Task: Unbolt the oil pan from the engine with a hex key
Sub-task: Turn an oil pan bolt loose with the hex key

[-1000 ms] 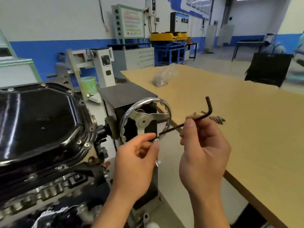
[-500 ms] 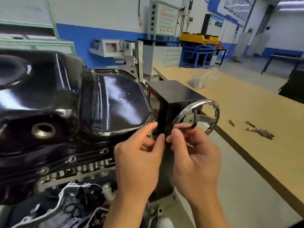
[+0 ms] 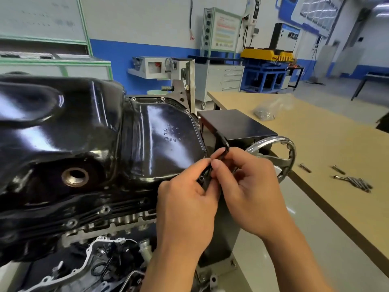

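Both left hand [image 3: 185,207] and right hand [image 3: 250,190] pinch the hex key [image 3: 224,142].

Left hand [image 3: 185,207] and right hand [image 3: 249,186] pinch hex key [image 3: 223,140].

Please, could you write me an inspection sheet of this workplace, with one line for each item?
Surface: wooden table, to the right of the engine stand.
Job's things: black oil pan faces up on the engine; flange bolts sit along its near edge; hex key is at the pan's near right corner.
Clutter: loose bolts and a plastic bag lie on the table.
Grippers: left hand and right hand both pinch the hex key.
Cables: wires hang on the back wall.
Surroundings: handwheel of the stand, grey drawer cabinet, yellow machine.
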Available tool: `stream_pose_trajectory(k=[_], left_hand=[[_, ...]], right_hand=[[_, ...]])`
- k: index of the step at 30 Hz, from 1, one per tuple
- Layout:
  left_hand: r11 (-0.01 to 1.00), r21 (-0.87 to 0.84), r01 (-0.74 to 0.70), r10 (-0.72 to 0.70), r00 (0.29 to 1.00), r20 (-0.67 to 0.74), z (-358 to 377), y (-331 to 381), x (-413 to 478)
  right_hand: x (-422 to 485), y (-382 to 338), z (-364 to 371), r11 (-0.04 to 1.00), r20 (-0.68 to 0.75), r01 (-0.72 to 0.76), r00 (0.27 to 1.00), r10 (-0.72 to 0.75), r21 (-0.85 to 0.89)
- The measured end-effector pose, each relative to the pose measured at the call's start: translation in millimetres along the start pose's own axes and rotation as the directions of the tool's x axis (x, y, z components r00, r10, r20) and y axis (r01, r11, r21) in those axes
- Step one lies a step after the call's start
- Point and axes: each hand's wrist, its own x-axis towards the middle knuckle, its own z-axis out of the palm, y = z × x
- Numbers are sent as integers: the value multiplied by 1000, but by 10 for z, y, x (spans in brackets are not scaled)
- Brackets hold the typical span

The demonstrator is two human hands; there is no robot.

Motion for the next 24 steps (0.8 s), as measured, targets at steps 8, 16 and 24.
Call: stream_pose_trajectory(k=[8, 16, 24], left_hand=[[996, 90, -4, 2, 1000, 16, 26, -85, -17], [994, 106, -12, 12, 1000, 4, 40, -75, -31], [999, 35, -40, 39, 998, 47, -11, -28, -2]], right_hand=[[-62, 105, -74, 999, 5, -21, 1000, 20, 49], [-83, 65, -45, 994, -37, -36, 999, 39, 99], [-94, 34, -56, 987, 96, -67, 994, 53, 148]])
